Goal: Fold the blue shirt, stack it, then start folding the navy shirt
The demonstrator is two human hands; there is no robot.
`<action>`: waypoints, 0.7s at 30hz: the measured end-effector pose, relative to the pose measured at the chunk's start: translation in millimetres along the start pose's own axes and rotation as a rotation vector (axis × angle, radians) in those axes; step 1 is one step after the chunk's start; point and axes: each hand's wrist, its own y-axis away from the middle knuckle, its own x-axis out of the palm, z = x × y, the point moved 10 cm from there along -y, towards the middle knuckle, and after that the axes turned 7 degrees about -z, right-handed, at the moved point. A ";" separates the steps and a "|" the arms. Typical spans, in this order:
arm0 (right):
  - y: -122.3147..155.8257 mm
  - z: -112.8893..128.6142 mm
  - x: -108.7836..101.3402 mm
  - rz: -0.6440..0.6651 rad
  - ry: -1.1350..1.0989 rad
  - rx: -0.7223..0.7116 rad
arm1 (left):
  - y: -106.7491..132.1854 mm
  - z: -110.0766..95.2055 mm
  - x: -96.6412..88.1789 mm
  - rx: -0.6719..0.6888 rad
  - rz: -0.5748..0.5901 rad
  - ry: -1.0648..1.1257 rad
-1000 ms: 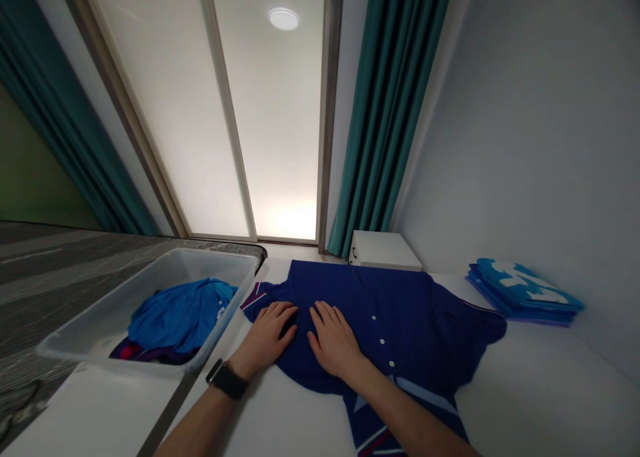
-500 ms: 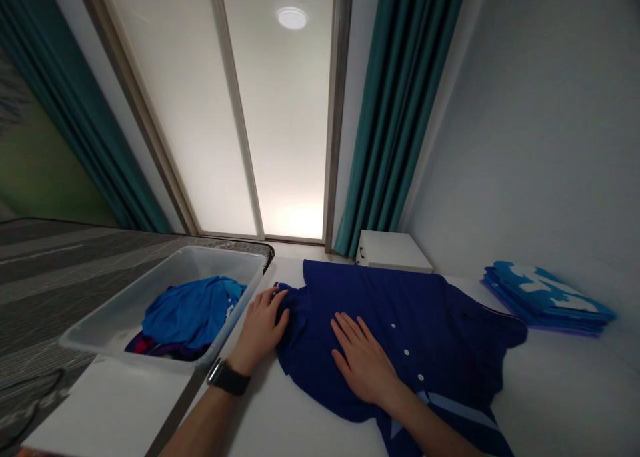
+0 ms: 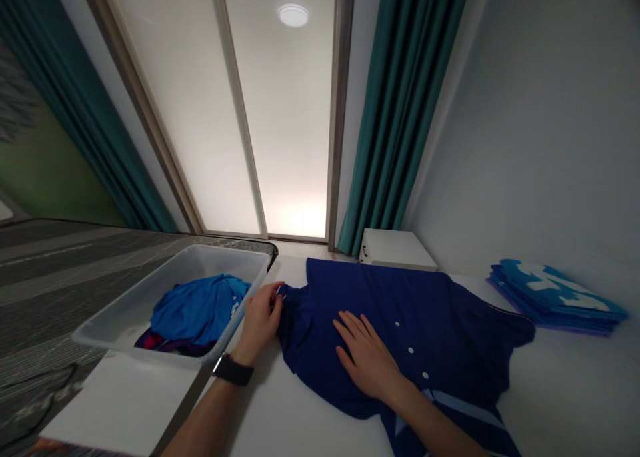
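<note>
A dark blue buttoned shirt (image 3: 350, 290) lies spread on the white table, with white buttons down its front and a lighter blue stripe near the bottom. At its left end, my left hand (image 3: 263, 312) pinches the edge of the short sleeve between curled fingers; a dark watch is on that wrist. My right hand (image 3: 367, 354) rests flat on the shirt's middle, fingers stretched out, to the left of the buttons. The forearm behind it covers part of the shirt's lower front.
Left of the table stands a clear plastic bin (image 3: 115, 310) holding a bright blue garment (image 3: 200, 310) and darker clothes. A stack of folded blue clothes (image 3: 560, 297) sits at the right by the wall. Behind the table is a small white cabinet (image 3: 397, 247).
My left hand has curled its fingers from lying on the sleeve to pinching its edge. The right hand stays flat on the shirt. The view has shifted slightly.
</note>
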 end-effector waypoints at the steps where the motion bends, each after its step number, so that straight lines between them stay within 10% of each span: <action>1: -0.5 0.1 -0.1 0.009 0.001 0.003 | -0.6 -1.5 -0.6 0.002 -0.007 0.054; 14: -71.2 50.4 -36.4 -0.056 -0.375 -0.008 | -0.9 -28.1 -12.1 -0.082 0.004 0.388; 21: -39.5 77.8 -24.3 -0.071 -0.190 -0.161 | 15.8 -28.2 -17.3 -0.076 0.071 0.422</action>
